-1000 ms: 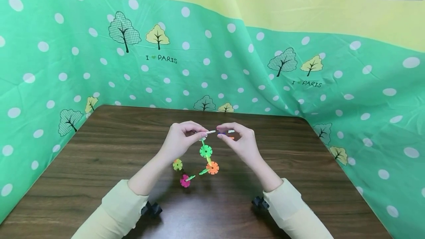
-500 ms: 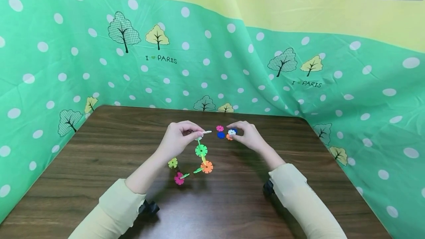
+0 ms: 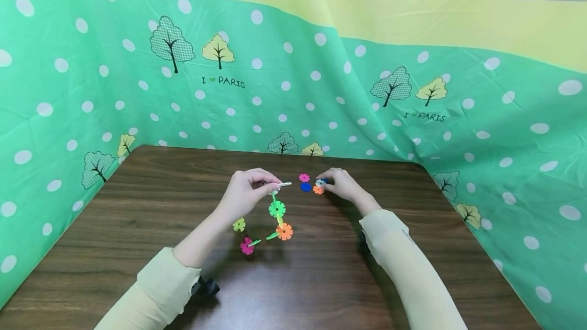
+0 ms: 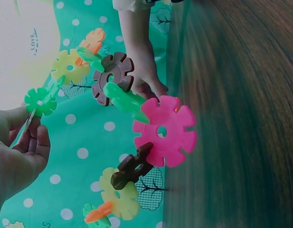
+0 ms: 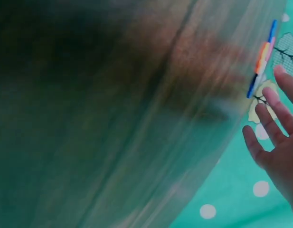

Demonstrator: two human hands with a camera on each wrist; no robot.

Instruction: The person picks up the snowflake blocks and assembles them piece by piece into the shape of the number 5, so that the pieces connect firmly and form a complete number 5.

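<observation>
My left hand [image 3: 251, 192] pinches a white flower-shaped disc [image 3: 285, 184] at one end of a chain of notched plastic discs. The chain hangs over the table, with a green disc [image 3: 277, 209], an orange disc [image 3: 284, 231] and a pink disc [image 4: 164, 132] among its links. Beyond it, my right hand [image 3: 343, 185] is low at a small group of loose discs, fingers spread and relaxed in the right wrist view. By its fingertips lie a white disc [image 3: 319, 183] and an orange disc [image 3: 318, 190], partly overlapping. A blue disc behind them is mostly covered by the hand.
A loose pink disc [image 3: 304, 177] and a dark blue disc [image 3: 305, 187] lie left of the right hand on the brown wooden table [image 3: 137, 208]. A green and yellow printed cloth [image 3: 257, 80] stands behind the table and along its sides.
My right hand has moved right, away from the left hand, uncovering the pink and dark blue discs, then reached in at the white disc. The left hand with the chain has shifted slightly left.
</observation>
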